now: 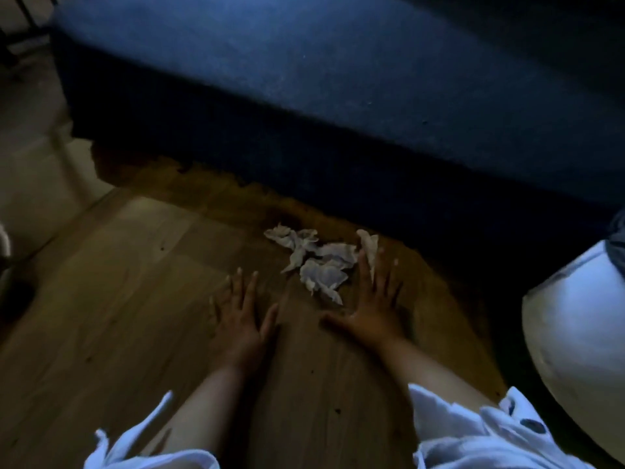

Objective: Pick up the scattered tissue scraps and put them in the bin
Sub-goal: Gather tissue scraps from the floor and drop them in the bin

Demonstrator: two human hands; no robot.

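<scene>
About four tissue scraps (318,265) lie heaped on the floor (135,265) by the blue sofa (304,96), too bunched to count surely. My two hands are spread flat and empty: left hand (238,319) beside the heap, right hand (375,311) touching its edge. One white bin (575,350) stands at my right, its inside hidden.

Scraps: crumpled white tissue scraps (314,262) bunched on brown wooden floor (135,282), near dark blue upholstered sofa (304,79).
Left: left hand (240,313) palm down, fingers spread, apart from scraps.
Right: right hand (375,299) spread, seemingly touching the rightmost scrap; light is dim.
Bin: white rounded bin (575,333) at right edge.
</scene>
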